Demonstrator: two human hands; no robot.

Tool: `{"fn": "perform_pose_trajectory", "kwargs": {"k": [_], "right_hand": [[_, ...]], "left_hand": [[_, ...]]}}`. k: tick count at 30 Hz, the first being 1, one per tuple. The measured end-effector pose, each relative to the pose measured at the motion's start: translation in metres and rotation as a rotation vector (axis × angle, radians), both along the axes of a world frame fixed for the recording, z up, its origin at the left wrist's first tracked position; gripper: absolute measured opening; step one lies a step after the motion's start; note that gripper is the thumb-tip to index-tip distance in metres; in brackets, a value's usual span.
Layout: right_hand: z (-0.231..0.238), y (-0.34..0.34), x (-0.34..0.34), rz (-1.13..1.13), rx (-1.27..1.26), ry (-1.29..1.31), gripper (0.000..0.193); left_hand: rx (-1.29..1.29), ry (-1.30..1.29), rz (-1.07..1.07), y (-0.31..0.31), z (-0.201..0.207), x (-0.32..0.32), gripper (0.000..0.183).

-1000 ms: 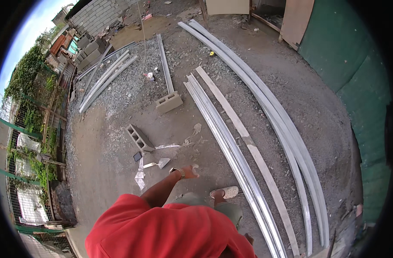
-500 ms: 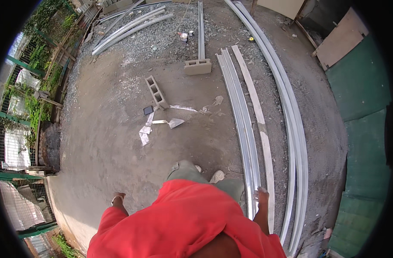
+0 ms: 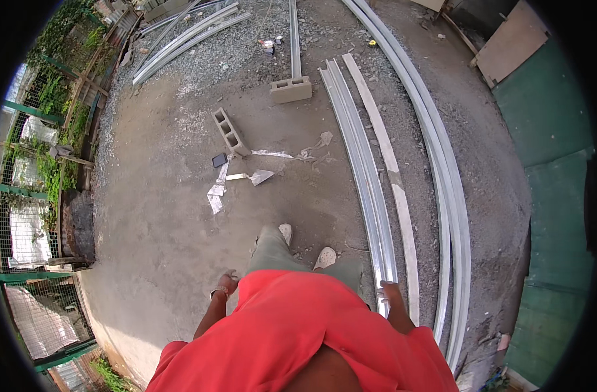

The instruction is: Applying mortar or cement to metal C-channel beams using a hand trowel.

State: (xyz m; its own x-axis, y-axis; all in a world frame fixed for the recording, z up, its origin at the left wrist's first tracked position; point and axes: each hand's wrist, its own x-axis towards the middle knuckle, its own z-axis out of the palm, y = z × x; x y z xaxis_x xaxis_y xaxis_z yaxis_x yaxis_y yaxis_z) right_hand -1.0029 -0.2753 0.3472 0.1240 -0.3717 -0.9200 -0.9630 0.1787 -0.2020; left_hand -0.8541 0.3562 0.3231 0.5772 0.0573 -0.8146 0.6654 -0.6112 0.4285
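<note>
My left hand [image 3: 227,281] hangs beside my left hip over bare ground. Its fingers are loosely bent and apart, with nothing in them, and a band circles the wrist. My right hand [image 3: 391,292] hangs at my right side, fingers loose, holding nothing visible. It overlaps the near end of a pair of long shiny metal channels [image 3: 358,153]; I cannot make out any contact. Ahead lie a trowel [image 3: 261,177] with a pale handle, a crumpled whitish strip [image 3: 215,191], a small dark flat box [image 3: 219,160] and a hollow concrete block [image 3: 231,132].
A long timber board [image 3: 389,163] and curved-looking metal lengths [image 3: 442,176] run along the right. Another hollow block [image 3: 290,91] supports a metal channel [image 3: 295,39]. More metal lengths [image 3: 187,44] lie on gravel. Green sheeting [image 3: 546,117] bounds the right, mesh fencing [image 3: 27,222] the left.
My left hand has swung inward and forward, closer to my body. My feet show farther ahead, stepping forward. The view has shifted slightly; the right hand stays beside the metal channels.
</note>
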Motion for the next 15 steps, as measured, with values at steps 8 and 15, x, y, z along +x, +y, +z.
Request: {"fn": "perform_pose_trajectory", "kwargs": {"k": [8,15], "right_hand": [[0.031,0.000,0.107,-0.125,-0.112,-0.217,0.032],[0.076,0.045,0.162,-0.034,-0.241,-0.171,0.028]], "left_hand": [[0.071,0.299,0.337,0.067,0.018,0.054,0.065],[-0.003,0.254,0.274,0.075,0.005,0.166,0.061]]}}
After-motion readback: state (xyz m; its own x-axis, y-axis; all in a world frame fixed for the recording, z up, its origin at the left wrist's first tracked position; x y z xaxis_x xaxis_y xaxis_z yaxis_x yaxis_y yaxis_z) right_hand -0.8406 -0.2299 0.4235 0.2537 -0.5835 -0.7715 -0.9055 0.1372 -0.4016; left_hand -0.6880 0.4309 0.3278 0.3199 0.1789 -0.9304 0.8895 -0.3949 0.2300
